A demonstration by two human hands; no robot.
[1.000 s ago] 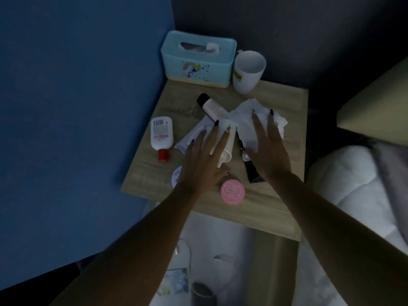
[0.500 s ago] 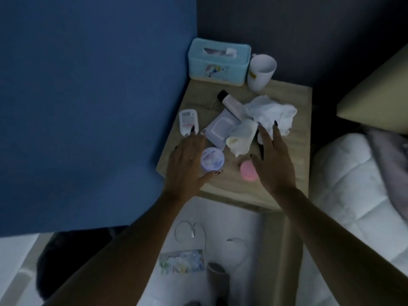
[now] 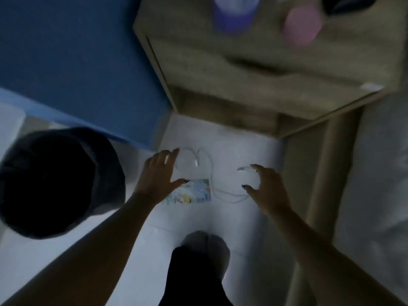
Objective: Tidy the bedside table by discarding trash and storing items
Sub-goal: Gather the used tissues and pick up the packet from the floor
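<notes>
The view is blurred and points down at the white floor. A colourful wrapper (image 3: 191,192) lies flat there, with a thin white cable (image 3: 212,173) looped around it. My left hand (image 3: 157,175) hovers over the wrapper's left end with fingers spread and holds nothing. My right hand (image 3: 266,184) is also empty and open, over the cable's right loop. The wooden bedside table (image 3: 254,69) fills the top, with a purple jar (image 3: 234,12) and a pink jar (image 3: 301,25) at its front edge.
A dark round bin (image 3: 53,182) stands on the floor at the left, against the blue wall (image 3: 72,51). White bedding (image 3: 375,173) runs down the right side. My dark trouser leg (image 3: 194,274) is at the bottom centre.
The view has dropped from the tabletop to the floor. Both hands have left the table and now reach down over the wrapper and cable.
</notes>
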